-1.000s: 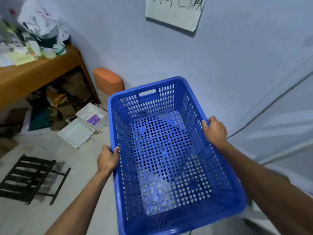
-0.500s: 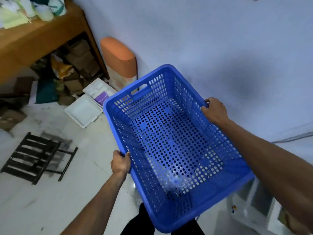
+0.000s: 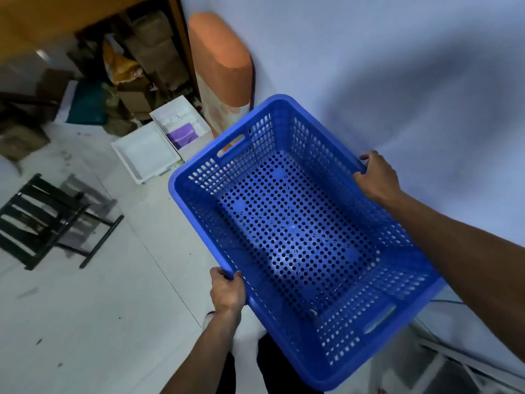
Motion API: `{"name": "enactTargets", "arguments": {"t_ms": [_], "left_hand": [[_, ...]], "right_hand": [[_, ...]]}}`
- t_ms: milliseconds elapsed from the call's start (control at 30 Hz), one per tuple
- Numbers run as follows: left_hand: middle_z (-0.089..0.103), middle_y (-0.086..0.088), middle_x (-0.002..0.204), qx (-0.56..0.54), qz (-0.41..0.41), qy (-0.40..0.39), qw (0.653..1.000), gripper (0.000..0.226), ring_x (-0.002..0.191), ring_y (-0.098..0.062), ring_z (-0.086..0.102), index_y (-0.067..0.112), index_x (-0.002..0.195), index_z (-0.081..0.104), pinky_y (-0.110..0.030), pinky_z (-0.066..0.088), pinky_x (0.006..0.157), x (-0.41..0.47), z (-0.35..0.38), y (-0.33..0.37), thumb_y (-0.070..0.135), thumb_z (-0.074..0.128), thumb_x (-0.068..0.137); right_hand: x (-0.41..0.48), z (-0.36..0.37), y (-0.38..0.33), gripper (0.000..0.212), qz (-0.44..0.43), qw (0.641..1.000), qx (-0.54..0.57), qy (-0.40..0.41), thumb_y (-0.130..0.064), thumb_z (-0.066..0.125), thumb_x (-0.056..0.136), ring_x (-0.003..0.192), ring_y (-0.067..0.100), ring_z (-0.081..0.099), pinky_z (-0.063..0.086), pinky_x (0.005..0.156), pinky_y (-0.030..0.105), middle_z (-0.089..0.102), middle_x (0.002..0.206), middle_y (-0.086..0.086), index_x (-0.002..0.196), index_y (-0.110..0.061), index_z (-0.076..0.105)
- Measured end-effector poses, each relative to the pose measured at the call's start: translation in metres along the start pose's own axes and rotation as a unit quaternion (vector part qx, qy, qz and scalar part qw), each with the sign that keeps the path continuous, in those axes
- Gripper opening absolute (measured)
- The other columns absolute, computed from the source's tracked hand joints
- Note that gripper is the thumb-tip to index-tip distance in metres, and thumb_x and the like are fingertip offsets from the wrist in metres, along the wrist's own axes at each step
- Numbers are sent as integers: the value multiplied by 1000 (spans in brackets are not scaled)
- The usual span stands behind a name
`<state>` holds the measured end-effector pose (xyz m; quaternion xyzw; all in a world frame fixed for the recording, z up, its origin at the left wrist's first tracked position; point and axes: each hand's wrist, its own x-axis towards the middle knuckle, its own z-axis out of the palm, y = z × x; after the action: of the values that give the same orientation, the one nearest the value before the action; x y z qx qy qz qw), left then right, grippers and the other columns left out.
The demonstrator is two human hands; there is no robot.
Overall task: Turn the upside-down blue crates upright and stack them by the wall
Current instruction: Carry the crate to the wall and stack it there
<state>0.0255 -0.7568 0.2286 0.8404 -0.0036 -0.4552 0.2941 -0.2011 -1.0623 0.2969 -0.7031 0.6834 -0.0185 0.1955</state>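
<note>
The blue crate [image 3: 301, 237] was upright, open side up, carried above the floor beside the wall [image 3: 397, 66]. The left hand [image 3: 227, 291] gripped its seven o'clock rim, the right hand [image 3: 376, 177] its two o'clock rim. Lowering it level, long side along the wall, seemed best.

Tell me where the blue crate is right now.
Head view, centre-right: the blue crate is held upright between the left hand and right hand, beside the wall.
</note>
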Motion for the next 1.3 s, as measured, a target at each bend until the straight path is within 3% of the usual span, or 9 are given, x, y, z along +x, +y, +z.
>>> {"name": "enactTargets", "arguments": {"t_ms": [300,567,767,900,1000,1067,1133,1200,1300], "left_hand": [[60,-10,88,-2,26,-13,1000,13,83,-36,68,16,98,41,-55,61,68,-2,48,-3,21,53,99],[57,-11,103,78,4,-66,995,18,91,-34,66,16,101,37,-51,62,56,8,56,28,12,50,90],[63,-14,103,218,-21,-116,969,36,82,-31,71,9,122,45,-46,62,53,-3,35,56,22,60,92],[71,-11,88,365,-2,-200,909,39,65,-24,71,6,108,64,-40,64,61,1,8,80,40,69,88],[75,-5,72,489,82,-234,836,50,52,-19,66,7,90,74,-30,59,55,18,-3,91,57,68,82],[75,-5,75,587,197,-228,752,55,62,-19,70,11,85,73,-27,56,59,31,-7,98,64,61,83],[75,-9,92,649,305,-215,663,54,89,-26,71,10,93,72,-31,53,73,43,-10,106,61,55,89],[70,-10,102,659,366,-220,620,42,98,-28,67,10,97,66,-33,50,76,43,-23,117,50,51,95],[62,-8,113,648,466,-216,562,20,102,-26,62,13,100,54,-36,50,83,49,-38,136,33,51,98]], "right_hand": [[43,21,30,43,-10,999,-29,-12,-20,61,93,105,36,57,51,83,46,49,130,18,131,-9,46],[46,16,49,81,14,983,-75,-169,-39,58,92,140,37,30,38,109,46,20,156,18,155,-11,15],[0,6,39,86,11,977,-71,-199,-45,54,95,149,33,15,23,119,48,5,164,12,157,-14,4],[-68,17,21,84,68,971,15,-228,-43,55,97,150,32,11,20,120,49,3,165,8,158,-20,2],[-125,45,12,82,117,961,55,-246,-43,54,97,148,33,19,26,118,49,7,165,8,158,-23,2],[-162,69,6,82,152,954,60,-251,-43,55,97,144,31,30,34,114,47,13,164,8,158,-23,3],[-196,88,-5,82,196,942,77,-263,-43,55,97,141,31,35,37,111,45,17,163,8,158,-23,4],[-230,102,-24,78,225,930,101,-271,-44,55,96,138,30,39,38,110,44,23,161,9,157,-19,12],[-262,120,-54,58,245,929,103,-256,-52,48,96,125,27,51,45,102,40,48,144,8,141,-16,44]]}}
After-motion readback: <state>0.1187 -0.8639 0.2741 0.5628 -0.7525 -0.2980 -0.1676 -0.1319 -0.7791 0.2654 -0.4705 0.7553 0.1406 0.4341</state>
